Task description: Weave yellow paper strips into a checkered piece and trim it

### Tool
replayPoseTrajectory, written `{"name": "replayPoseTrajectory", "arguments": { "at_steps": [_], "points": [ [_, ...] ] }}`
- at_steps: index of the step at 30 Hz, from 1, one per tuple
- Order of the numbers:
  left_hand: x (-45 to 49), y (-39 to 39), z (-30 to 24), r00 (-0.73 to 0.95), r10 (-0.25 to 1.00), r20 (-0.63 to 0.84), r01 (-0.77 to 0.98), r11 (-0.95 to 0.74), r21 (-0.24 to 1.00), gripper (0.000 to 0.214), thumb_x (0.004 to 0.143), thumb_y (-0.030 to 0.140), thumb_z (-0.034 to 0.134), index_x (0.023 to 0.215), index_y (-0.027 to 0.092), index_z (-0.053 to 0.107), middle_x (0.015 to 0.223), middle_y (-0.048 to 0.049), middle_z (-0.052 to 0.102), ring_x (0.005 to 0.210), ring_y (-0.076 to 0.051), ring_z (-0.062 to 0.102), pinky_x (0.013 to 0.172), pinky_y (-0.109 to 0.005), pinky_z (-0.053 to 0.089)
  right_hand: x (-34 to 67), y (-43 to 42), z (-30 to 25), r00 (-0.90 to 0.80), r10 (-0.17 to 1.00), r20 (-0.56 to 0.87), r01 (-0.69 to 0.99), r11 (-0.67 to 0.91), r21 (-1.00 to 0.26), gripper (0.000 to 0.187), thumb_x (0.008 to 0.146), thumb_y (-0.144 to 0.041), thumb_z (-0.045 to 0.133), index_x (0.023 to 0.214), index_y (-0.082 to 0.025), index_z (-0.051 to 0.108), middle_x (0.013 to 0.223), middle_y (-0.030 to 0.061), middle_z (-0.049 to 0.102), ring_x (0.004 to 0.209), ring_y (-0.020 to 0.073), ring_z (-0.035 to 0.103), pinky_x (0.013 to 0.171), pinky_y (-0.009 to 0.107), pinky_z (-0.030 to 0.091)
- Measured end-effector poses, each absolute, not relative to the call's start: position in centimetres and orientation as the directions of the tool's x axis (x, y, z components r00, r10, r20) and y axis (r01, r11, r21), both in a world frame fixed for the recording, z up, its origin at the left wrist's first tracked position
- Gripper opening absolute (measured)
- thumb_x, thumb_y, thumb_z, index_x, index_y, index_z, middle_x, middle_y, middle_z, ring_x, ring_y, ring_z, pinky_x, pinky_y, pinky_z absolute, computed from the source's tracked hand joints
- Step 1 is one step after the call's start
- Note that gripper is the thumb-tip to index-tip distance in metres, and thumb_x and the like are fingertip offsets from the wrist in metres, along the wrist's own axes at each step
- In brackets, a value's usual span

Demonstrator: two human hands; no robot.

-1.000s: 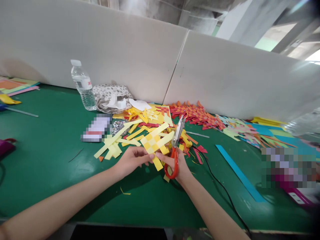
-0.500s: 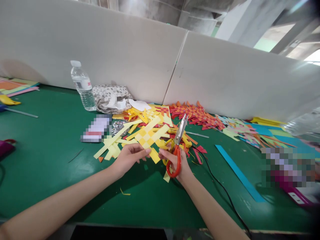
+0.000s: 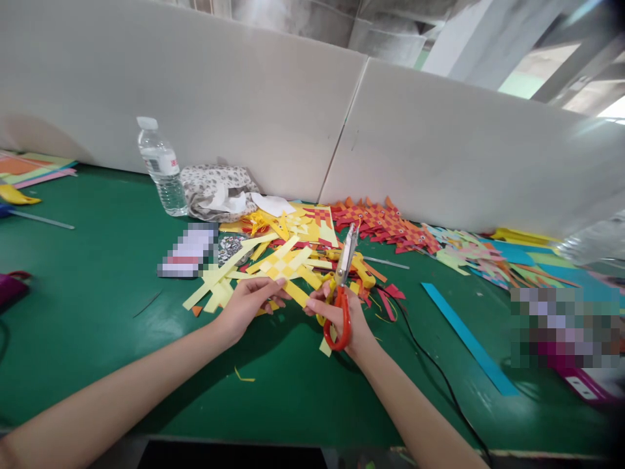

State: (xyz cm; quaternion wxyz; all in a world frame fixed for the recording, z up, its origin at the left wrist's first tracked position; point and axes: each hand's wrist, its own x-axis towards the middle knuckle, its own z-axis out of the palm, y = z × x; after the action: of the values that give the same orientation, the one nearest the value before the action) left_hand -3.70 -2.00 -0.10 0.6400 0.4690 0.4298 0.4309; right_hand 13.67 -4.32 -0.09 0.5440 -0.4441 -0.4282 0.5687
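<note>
A woven piece of yellow paper strips point(image 3: 283, 266), checkered in two shades, is held up between my hands. My left hand point(image 3: 251, 301) pinches its near left edge between thumb and fingers. With thumb and fingertips my right hand point(image 3: 349, 318) grips the end of one yellow strip at its lower right. The same hand also carries scissors point(image 3: 345, 264), their metal blades pointing up and away and the orange-red handle loop around the hand. Behind the woven piece lie loose pale yellow strips point(image 3: 217, 281). A yellow glue gun point(image 3: 361, 268) lies just beyond my right hand, partly covered.
At the back left stand a water bottle point(image 3: 163, 172) and a spotted cloth pouch point(image 3: 215, 182). Red woven paper fish point(image 3: 381, 225) are heaped along the partition point(image 3: 439, 163). On the right are a blue strip point(image 3: 466, 335) and a black cord point(image 3: 434, 365). A phone point(image 3: 189, 249) lies left.
The woven piece has turned slightly and shifted left. My right hand has drawn the strip's end toward the lower right, stretching it out between both hands. The scissors tilt a little differently.
</note>
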Motion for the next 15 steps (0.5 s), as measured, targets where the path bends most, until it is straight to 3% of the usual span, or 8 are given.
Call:
{"name": "replayPoseTrajectory", "arguments": {
  "at_steps": [7,15],
  "points": [
    [-3.71,-1.97,0.16,0.279,0.944,-0.176,-0.213,0.24,0.947,0.027,0.07,0.04,0.064,0.062,0.014,0.064,0.07,-0.0056,0.066,0.06,-0.011,0.057,0.05,-0.019,0.04,13.66,-4.33,-0.14,-0.008,0.999,-0.047,-0.236,-0.047,-0.971,0.041,0.052,-0.025,0.078,0.067,-0.02,0.041,0.061,-0.004,0.06,0.056,0.0127,0.059,0.062,0.03,0.05],
    [-3.78,-1.95,-0.15,0.286,0.948,-0.139,-0.099,0.174,0.98,0.021,0.061,0.031,0.072,0.064,0.016,0.06,0.061,-0.0012,0.064,0.054,-0.01,0.056,0.052,-0.021,0.042,13.69,-4.37,-0.25,0.0,0.998,-0.061,-0.204,-0.06,-0.977,0.042,0.049,-0.026,0.08,0.067,-0.02,0.043,0.063,-0.0034,0.06,0.058,0.0135,0.06,0.063,0.032,0.051]
  ]
}}
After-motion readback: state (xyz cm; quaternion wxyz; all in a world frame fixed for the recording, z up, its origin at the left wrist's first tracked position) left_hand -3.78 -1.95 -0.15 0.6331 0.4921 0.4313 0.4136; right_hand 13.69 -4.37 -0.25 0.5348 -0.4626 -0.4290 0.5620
